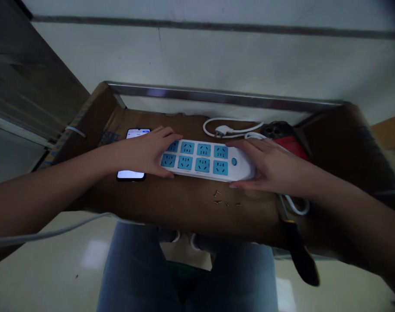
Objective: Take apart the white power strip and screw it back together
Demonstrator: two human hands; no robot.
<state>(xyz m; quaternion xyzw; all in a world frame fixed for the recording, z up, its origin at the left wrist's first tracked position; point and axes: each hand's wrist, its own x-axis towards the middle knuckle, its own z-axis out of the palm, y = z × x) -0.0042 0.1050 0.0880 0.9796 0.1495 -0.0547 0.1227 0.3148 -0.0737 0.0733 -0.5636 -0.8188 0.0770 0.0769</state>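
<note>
the strip [195,161] is between the two hands, blue holes up. the left hand [152,149] grips the left end of the strip, thumb on the near side and fingers on the far side. the right hand [270,164] grips the right end the same way. i cannot tell if the strip rests on the brown board [178,203] or is held a bit above it.

from the top, the strip looks whole, with its face on, so that part seems done. the screws [217,202] lie loose on the near side of the strip, so the screw part does not look done. the bottom of the strip is hidden, so i cannot tell if any are in it. the driver [299,253] lies to the right of the strip, on the near side, and no hand has it. the phone [131,175] is just left of the strip, screen lit. the plug [224,129] and white cord [230,120] lie on the far side of the strip.
</note>
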